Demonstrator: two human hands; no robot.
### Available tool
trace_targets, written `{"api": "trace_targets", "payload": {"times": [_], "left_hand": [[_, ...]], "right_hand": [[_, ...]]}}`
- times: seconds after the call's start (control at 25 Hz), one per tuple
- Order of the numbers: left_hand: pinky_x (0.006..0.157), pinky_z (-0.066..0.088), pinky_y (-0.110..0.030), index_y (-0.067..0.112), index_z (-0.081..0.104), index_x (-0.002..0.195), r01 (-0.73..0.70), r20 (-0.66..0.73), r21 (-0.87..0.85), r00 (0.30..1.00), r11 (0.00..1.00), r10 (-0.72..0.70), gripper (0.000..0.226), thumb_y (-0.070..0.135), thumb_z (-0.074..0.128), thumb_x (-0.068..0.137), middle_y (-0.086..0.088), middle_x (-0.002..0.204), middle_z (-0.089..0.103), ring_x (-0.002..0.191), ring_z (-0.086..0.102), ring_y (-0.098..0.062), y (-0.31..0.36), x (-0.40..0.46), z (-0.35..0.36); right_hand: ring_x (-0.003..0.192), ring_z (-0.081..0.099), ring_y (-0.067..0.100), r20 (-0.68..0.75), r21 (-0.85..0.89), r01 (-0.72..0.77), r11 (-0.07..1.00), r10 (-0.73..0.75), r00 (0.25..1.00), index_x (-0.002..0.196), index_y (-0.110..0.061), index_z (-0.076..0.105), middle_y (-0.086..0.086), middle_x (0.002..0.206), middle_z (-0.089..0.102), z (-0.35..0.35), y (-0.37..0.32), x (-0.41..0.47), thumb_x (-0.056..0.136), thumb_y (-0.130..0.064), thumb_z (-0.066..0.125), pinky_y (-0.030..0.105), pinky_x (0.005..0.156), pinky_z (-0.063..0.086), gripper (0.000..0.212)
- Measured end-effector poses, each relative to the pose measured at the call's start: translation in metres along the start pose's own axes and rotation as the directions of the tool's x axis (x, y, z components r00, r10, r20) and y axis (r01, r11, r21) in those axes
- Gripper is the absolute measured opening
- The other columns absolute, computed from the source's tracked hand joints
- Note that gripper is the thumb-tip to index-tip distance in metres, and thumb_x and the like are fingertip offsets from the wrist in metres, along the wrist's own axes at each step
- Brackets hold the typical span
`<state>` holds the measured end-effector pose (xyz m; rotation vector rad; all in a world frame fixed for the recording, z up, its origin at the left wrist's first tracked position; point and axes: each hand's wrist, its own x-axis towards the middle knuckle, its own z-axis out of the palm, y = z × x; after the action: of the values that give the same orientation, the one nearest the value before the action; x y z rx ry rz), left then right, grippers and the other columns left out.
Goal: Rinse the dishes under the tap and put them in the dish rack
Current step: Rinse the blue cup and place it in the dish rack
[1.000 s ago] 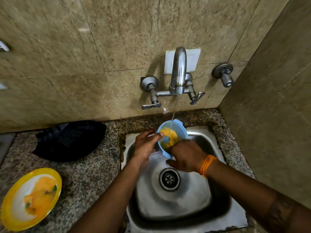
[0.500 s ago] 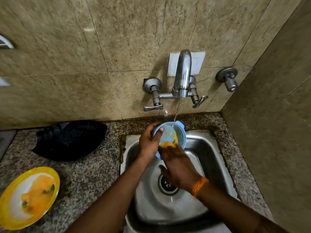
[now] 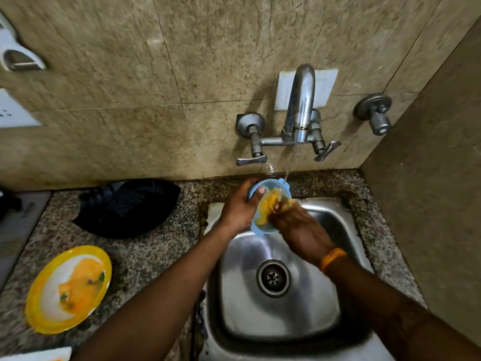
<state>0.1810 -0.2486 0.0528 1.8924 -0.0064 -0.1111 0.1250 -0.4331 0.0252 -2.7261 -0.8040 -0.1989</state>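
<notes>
A small light-blue bowl (image 3: 263,225) smeared with yellow food is tilted over the back of the steel sink (image 3: 333,217), under a thin stream of water from the tap (image 3: 299,100). My left hand (image 3: 238,209) grips the bowl's left rim, thumb over the edge. My right hand (image 3: 299,230) reaches into the bowl, its fingers against the yellow residue; the fingertips are blurred. A yellow-rimmed plate (image 3: 70,289) with orange food remains lies on the counter at the left. No dish rack is in view.
A black cloth or bag (image 3: 125,207) lies on the granite counter (image 3: 156,256) left of the sink. The drain (image 3: 273,277) sits mid-basin. Tiled walls close the back and right. A second valve (image 3: 374,113) projects from the wall at right.
The bowl has stayed under the stream at the sink's back. My right hand has moved from under the bowl up into it and is rubbing inside. The view has tilted up slightly.
</notes>
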Motion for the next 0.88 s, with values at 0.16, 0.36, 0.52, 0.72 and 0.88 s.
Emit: {"api": "trace_targets", "payload": {"times": [0.16, 0.36, 0.52, 0.72, 0.88], "left_hand": [[0.100, 0.056, -0.047, 0.035, 0.053, 0.137, 0.046, 0.045, -0.351, 0.998, 0.935, -0.032, 0.060, 0.050, 0.073, 0.083, 0.001, 0.133, 0.067, 0.120, 0.067, -0.020, 0.007, -0.009, 0.005], [0.098, 0.055, -0.026, 0.029, 0.053, 0.144, -0.044, -0.177, -0.426, 0.984, 0.904, -0.035, 0.060, 0.035, 0.073, 0.088, 0.005, 0.137, 0.065, 0.123, 0.064, -0.008, 0.004, -0.042, 0.035], [0.094, 0.057, -0.038, 0.019, 0.070, 0.119, 0.055, -0.193, -0.143, 0.978, 0.988, -0.082, 0.029, 0.030, 0.059, 0.094, -0.001, 0.112, 0.075, 0.105, 0.071, -0.021, 0.004, -0.014, 0.006], [0.092, 0.057, -0.036, 0.030, 0.069, 0.117, 0.234, -0.200, -0.231, 0.938, 0.944, -0.282, 0.030, 0.031, 0.072, 0.086, 0.003, 0.111, 0.075, 0.102, 0.070, -0.020, 0.013, -0.011, 0.013], [0.092, 0.053, -0.024, 0.036, 0.065, 0.127, 0.081, -0.148, -0.132, 0.984, 0.988, -0.101, 0.057, 0.022, 0.073, 0.072, 0.012, 0.120, 0.071, 0.108, 0.066, -0.008, 0.006, -0.038, 0.025]], "right_hand": [[0.130, 0.061, 0.033, -0.167, -0.168, -0.117, 0.979, 0.088, 0.982, 0.125, -0.011, 0.071, 0.013, 0.131, 0.069, -0.006, 0.009, 0.005, 0.076, 0.007, 0.073, 0.056, 0.115, 0.039, 0.053], [0.105, 0.066, 0.028, -0.225, 0.261, -0.201, 0.944, 0.262, 0.938, 0.124, -0.011, 0.066, 0.013, 0.114, 0.072, 0.009, -0.047, 0.019, 0.086, -0.003, 0.066, 0.035, 0.089, 0.051, 0.039], [0.129, 0.059, 0.034, -0.055, -0.232, 0.123, 0.965, -0.139, 0.989, 0.136, -0.008, 0.063, 0.016, 0.137, 0.064, -0.010, -0.013, 0.001, 0.090, -0.004, 0.057, 0.047, 0.113, 0.043, 0.047], [0.095, 0.070, 0.035, -0.071, 0.113, -0.274, 0.955, 0.282, 0.957, 0.117, -0.020, 0.072, 0.010, 0.104, 0.075, 0.008, -0.050, 0.007, 0.084, -0.006, 0.057, 0.042, 0.081, 0.058, 0.039], [0.087, 0.071, 0.026, -0.180, 0.514, -0.336, 0.789, 0.482, 0.857, 0.112, -0.020, 0.065, 0.005, 0.099, 0.075, 0.024, -0.077, -0.003, 0.095, -0.019, 0.056, 0.037, 0.071, 0.056, 0.020]]}}
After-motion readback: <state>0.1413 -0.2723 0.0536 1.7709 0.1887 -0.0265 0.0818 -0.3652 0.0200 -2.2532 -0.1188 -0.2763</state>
